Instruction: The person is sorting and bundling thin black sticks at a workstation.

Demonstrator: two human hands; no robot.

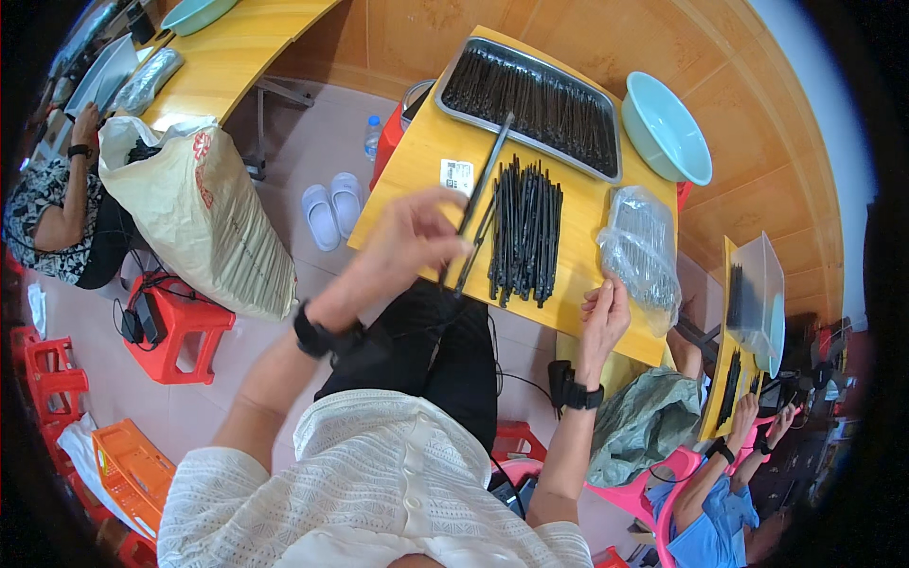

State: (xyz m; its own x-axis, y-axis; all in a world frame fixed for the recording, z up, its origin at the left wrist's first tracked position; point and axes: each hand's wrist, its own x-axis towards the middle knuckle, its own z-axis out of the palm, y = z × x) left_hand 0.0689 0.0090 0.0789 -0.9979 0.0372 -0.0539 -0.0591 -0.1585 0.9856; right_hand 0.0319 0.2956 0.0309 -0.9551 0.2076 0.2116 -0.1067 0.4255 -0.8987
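My left hand (409,239) is over the near left part of the yellow table, its fingers pinched on a long, thin black stick (489,172). The stick slants up toward a metal tray (619,168) filled with rows of similar dark sticks. Beside that hand, a loose pile of black sticks (526,232) lies on the tabletop, with another stick slanting along its left side. My right hand (604,312) is at the table's near edge, fingers drawn together by the lower left edge of a clear plastic bag (642,248). What lies between those fingertips, if anything, is too small to make out.
A pale blue basin (667,128) stands right of the tray. A white label (457,176) lies on the table (417,156). Left on the floor are a big woven sack (204,208), white slippers (331,210) and a red stool (180,327). Other people work at tables on both sides.
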